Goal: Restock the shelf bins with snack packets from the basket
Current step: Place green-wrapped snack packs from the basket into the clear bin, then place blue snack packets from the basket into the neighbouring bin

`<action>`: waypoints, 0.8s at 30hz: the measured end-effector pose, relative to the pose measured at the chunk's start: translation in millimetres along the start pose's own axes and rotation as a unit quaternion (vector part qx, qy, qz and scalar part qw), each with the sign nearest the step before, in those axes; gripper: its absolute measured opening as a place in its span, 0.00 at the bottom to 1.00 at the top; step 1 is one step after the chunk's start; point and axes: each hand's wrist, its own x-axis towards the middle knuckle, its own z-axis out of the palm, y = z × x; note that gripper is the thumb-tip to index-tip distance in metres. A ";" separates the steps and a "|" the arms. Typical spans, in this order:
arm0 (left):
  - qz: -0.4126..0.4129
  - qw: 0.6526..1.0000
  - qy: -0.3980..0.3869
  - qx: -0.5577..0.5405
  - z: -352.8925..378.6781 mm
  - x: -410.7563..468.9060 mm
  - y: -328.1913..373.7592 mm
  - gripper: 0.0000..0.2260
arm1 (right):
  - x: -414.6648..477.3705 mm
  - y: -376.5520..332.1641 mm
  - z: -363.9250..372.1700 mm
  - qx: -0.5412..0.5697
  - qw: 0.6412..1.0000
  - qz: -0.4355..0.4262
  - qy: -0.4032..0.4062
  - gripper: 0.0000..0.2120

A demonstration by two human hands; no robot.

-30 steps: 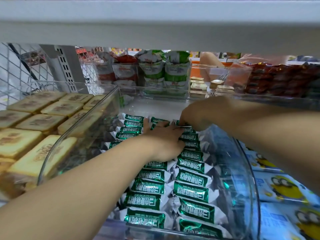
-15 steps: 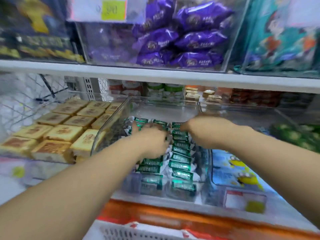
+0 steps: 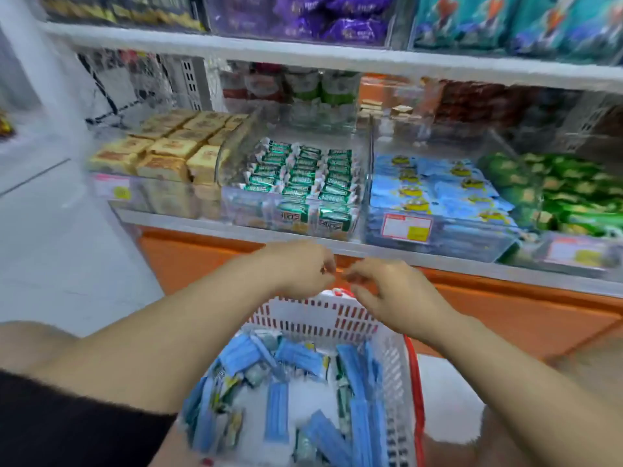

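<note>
Both forearms bare, stretched forward, converging toward middle. Palm-down left hand (image 3: 303, 267), fingers (image 3: 328, 266) loosely curled, nothing held. Just beside it right hand (image 3: 391, 291), wrist bent downward, fingers (image 3: 362, 296) drooping, relaxed, empty. Fingertips of two hands near each other, apart. Motion blur softens finer detail.

Clear glossy plastic bins (image 3: 232, 200) line the shelf's front edge; green packets (image 3: 296, 173) gleam like foil. The basket (image 3: 337, 318) is white slotted plastic, matt.
</note>
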 end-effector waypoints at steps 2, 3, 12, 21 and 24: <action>0.002 0.999 -0.038 -0.031 33.4 2.9 9.9 0.16 | -22.0 12.5 30.1 0.020 0.997 0.049 -0.054 0.12; -0.001 0.997 -0.055 -0.051 50.6 6.3 11.1 0.16 | -29.1 19.1 44.3 0.030 0.993 0.073 -0.088 0.12; -0.104 0.963 -0.168 -0.185 219.1 38.9 -21.3 0.18 | -43.2 68.0 157.9 0.027 0.920 0.183 -0.347 0.18; -0.123 0.938 -0.239 -0.219 290.8 60.7 -16.0 0.21 | -39.7 87.1 229.9 -0.044 0.887 0.245 -0.388 0.16; -0.128 0.934 -0.228 -0.244 301.6 57.1 -18.6 0.20 | -37.1 87.0 246.2 -0.101 0.872 0.229 -0.421 0.17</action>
